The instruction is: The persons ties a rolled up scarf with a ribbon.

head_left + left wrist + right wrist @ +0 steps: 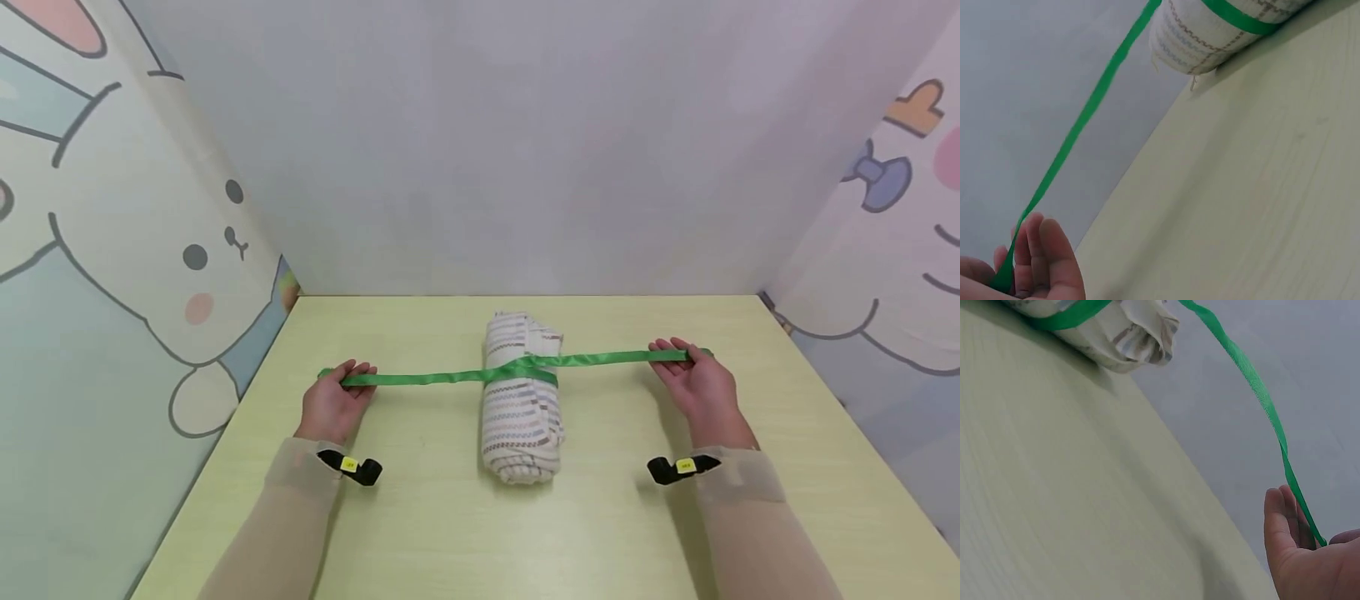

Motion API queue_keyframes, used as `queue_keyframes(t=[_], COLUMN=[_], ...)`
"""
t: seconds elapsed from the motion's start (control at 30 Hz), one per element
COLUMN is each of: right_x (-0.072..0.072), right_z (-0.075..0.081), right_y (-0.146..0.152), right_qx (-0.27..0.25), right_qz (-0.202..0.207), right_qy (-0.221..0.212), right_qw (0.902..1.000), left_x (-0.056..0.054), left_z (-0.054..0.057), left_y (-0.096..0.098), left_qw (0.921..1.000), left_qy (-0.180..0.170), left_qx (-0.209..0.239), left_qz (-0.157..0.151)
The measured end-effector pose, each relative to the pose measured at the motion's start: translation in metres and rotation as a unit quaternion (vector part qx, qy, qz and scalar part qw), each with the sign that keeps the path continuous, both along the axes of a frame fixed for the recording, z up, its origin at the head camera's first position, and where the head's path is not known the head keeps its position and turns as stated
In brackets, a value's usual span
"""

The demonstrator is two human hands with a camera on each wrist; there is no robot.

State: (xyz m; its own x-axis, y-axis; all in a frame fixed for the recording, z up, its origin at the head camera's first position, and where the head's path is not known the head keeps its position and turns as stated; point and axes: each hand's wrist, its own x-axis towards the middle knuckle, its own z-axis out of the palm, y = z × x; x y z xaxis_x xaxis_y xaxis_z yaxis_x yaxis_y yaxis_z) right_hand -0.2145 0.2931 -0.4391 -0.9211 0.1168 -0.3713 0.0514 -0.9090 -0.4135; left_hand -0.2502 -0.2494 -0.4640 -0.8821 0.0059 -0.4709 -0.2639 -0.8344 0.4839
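A rolled cloth (519, 429), whitish with striped patterns, lies lengthwise on the table. A green ribbon (431, 379) circles its middle and crosses on top, its two tails pulled out sideways. My left hand (337, 404) pinches the left tail between thumb and fingers, palm turned up. On the other side my right hand (705, 390) pinches the right tail the same way. In the left wrist view the ribbon (1085, 115) runs straight from the fingers up to the roll. The right wrist view shows its ribbon tail (1260, 390) slightly bowed and twisted near the fingers.
The pale yellow table (420, 533) ends at a light grey wall (480, 150) behind. Panels with cartoon animals (150, 250) stand at both sides. Each sleeve cuff carries a small black wrist camera (363, 472).
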Motion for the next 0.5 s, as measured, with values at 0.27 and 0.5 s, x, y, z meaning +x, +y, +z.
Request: queue_keyframes(t=[0.27, 0.5], right_x=[-0.002, -0.005], right_z=[-0.010, -0.010], right_y=[0.014, 0.022], right_qx=[0.074, 0.149], right_qz=[-0.014, -0.038], right_qy=[-0.048, -0.080], right_qw=[0.9960, 0.9849], left_x=[0.001, -0.002], left_z=[-0.008, -0.015], left_y=[-0.011, -0.012], left_qw=[0.9951, 0.9791], left_qy=[-0.002, 0.004], left_qx=[-0.099, -0.203], left_qz=[-0.003, 0.016])
